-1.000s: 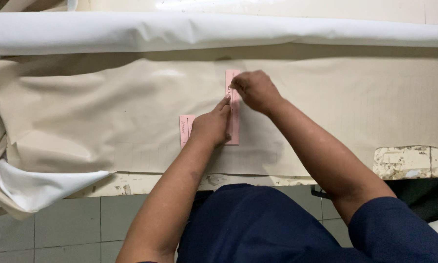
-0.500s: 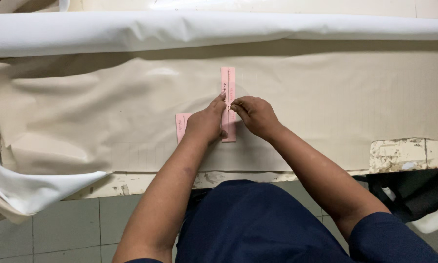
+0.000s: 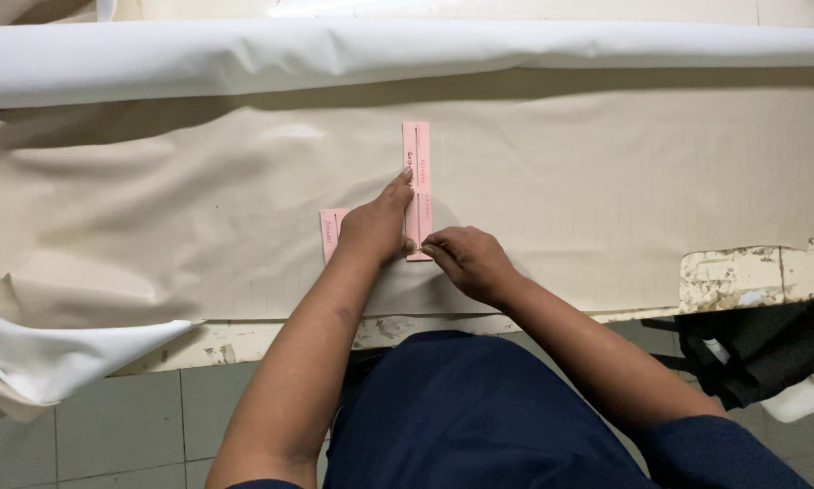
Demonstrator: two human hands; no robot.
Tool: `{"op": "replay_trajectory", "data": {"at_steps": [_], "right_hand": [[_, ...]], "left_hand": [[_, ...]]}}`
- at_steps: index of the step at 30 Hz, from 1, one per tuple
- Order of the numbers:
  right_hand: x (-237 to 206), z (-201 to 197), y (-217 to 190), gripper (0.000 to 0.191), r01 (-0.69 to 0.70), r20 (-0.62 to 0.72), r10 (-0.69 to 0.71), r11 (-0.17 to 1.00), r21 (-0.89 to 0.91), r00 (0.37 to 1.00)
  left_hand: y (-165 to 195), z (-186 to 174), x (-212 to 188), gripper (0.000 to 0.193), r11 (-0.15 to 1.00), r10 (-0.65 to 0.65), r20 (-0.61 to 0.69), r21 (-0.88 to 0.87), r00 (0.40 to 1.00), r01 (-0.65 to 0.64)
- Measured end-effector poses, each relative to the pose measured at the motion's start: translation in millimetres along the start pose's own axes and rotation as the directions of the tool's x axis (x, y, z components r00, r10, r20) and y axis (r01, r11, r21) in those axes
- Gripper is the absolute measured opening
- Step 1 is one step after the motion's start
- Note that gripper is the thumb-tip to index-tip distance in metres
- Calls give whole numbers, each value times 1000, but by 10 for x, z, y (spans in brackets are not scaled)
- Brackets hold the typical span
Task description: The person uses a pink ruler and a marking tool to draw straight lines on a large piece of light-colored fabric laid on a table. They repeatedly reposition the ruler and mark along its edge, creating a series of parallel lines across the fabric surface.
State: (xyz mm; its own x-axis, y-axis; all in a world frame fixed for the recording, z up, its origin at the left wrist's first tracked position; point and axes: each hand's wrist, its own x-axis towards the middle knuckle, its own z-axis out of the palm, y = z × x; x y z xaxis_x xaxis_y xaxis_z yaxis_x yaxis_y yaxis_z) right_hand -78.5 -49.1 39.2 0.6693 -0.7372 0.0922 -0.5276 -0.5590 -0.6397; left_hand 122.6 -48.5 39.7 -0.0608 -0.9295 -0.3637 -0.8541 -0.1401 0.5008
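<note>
Pink paper pattern strip point(image 3: 417, 154) lies pinned flat by left hand point(image 3: 375, 226), right hand point(image 3: 466, 260) fingertips pinching its near end; looser pressure risks it sliding on beige fabric point(image 3: 606, 181).

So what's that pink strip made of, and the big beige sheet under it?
The pink strip looks like thin card or paper: flat, matte, crisp-edged. The beige sheet seems to be cloth, possibly coated: it wrinkles softly, drapes off the table and shows a faint sheen.

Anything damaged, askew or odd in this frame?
The table edge at the right is chipped, with its paint flaking. The beige fabric bunches and hangs off the left end. The pink template lies flat and straight under the left hand.
</note>
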Motion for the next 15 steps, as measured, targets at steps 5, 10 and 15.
{"op": "replay_trajectory", "data": {"at_steps": [5, 10, 15], "right_hand": [[-98, 88, 20, 15, -42, 84, 35, 995, 89, 996], [-183, 91, 20, 14, 133, 0, -133, 990, 51, 991], [-324, -35, 95, 11, -7, -56, 12, 997, 79, 998]], "left_hand": [[16, -20, 8, 85, 1000, -10, 27, 10, 1000, 10], [18, -33, -3, 84, 1000, -23, 38, 5, 999, 23], [19, -35, -18, 86, 1000, -10, 58, 19, 998, 8]]}}
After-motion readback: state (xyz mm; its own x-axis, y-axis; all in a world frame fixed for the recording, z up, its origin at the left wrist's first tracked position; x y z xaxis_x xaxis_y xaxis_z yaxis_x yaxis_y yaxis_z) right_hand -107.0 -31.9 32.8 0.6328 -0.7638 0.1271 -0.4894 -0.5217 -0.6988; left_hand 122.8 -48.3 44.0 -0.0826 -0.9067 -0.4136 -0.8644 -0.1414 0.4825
